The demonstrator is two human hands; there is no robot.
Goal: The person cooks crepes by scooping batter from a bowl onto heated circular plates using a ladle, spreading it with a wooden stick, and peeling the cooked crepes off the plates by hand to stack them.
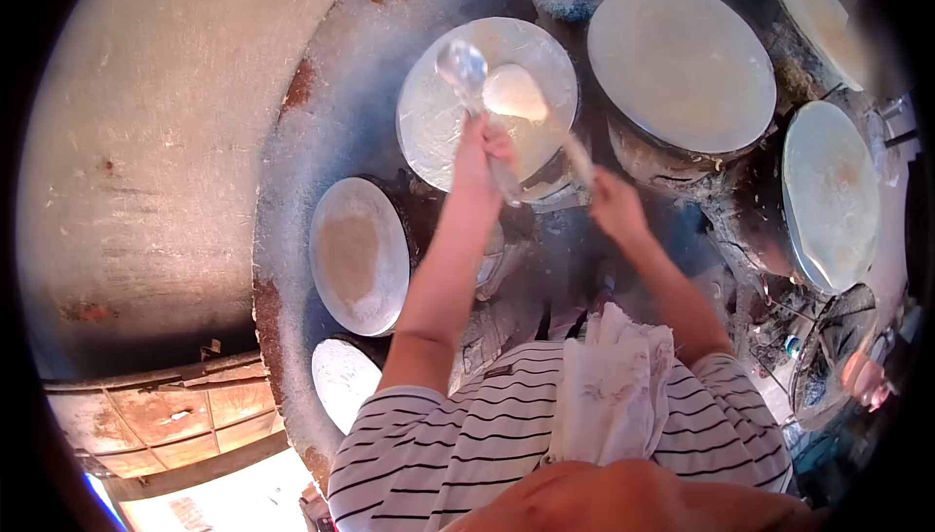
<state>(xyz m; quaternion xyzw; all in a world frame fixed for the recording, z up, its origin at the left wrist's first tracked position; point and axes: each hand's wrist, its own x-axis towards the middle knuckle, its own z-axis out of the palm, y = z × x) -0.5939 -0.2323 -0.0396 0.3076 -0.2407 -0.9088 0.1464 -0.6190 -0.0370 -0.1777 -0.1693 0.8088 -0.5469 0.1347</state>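
Over a round pan (429, 133) coated with a pale, wet-looking layer, my left hand (477, 152) is closed around the handle of a shiny metal ladle (462, 65). The ladle's bowl points away from me, above the pan's far left part. My right hand (617, 205), at the near right of the same pan, grips a light-coloured stick-like handle (579, 158), blurred by motion. A smooth white oval (514, 92) shows beside the ladle; whether it is batter or the tool's blade I cannot tell.
More round pale-topped pans stand around: a large one (682, 65) at the right, another (830, 196) farther right, and a browned one (358, 257) at the left. A wall (175, 143) lies left. Another person's hand (865, 380) shows at the lower right.
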